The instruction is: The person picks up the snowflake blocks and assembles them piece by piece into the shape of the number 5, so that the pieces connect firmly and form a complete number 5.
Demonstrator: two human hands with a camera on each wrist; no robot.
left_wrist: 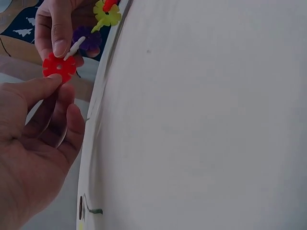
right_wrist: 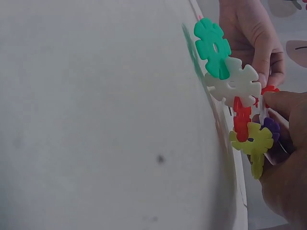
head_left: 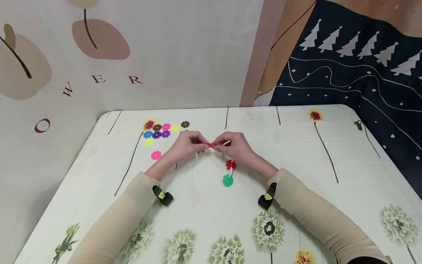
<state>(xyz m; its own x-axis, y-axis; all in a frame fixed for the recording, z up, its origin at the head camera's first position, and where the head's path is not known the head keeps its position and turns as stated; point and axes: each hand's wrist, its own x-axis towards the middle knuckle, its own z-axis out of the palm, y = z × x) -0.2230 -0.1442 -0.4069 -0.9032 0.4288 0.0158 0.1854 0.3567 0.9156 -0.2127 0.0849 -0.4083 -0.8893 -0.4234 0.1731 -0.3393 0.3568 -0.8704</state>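
Note:
My left hand [head_left: 189, 143] pinches a red notched plastic disc [left_wrist: 59, 67] between thumb and fingers. Across from it, my right hand [head_left: 235, 146] holds a chain of interlocking flower-shaped discs, its thumb by a white disc [left_wrist: 75, 47] seen edge-on at the red one's rim. Whether those two are fully slotted together I cannot tell. In the right wrist view the chain hangs below the fingers: a purple disc [right_wrist: 271, 128], a yellow disc [right_wrist: 254, 140], another red disc [right_wrist: 242, 120], a white disc [right_wrist: 233, 85] and a green disc [right_wrist: 212, 48] at its end.
Loose discs lie at the table's back left, among them a pink disc [head_left: 156, 155], a yellow disc [head_left: 149, 142], a blue disc [head_left: 147, 134] and a brown disc [head_left: 185, 124]. A flower-printed cloth [head_left: 197, 209] covers the table. Printed curtains [head_left: 184, 55] stand behind.

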